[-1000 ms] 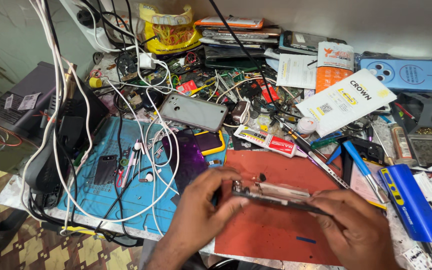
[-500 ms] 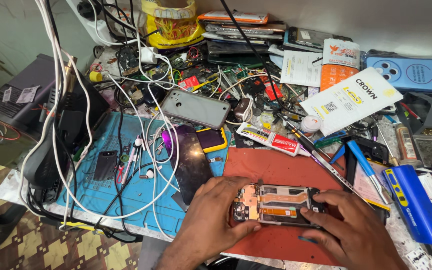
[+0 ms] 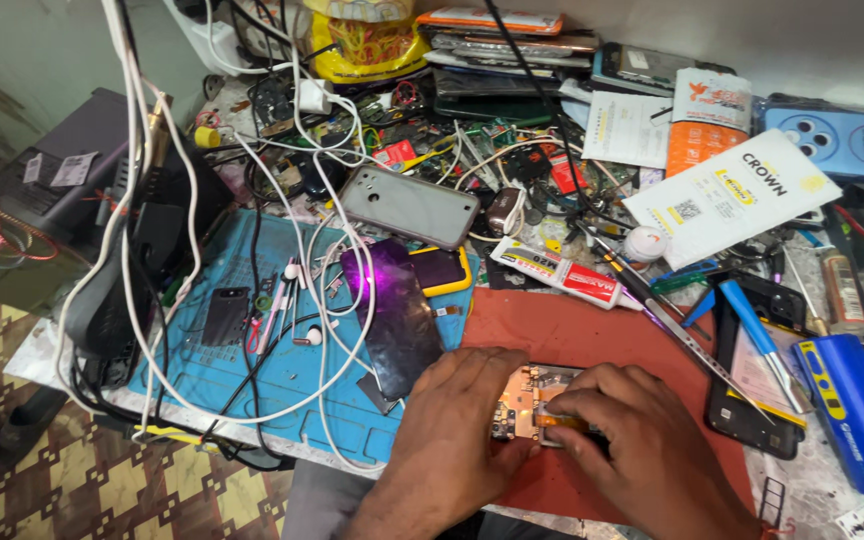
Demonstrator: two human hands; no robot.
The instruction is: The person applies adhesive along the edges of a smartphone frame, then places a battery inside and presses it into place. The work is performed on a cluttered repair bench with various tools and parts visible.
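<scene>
Head view, looking down on a cluttered repair bench. An opened phone, its copper-coloured inner parts and circuit board exposed, lies on a red mat at the near edge of the bench, mostly covered by both hands. Left hand rests over the phone's left end, fingers bent and pressing down on it. Right hand covers the right end, fingertips pinched on a small orange strip on the board. Just left of the red mat lies a blue work mat crossed by white cables, with a dark glossy screen panel on it. Beyond the red mat lie a red-and-white glue tube, a grey phone back cover and white paper packets. A blue-handled screwdriver lies to the right.
</scene>
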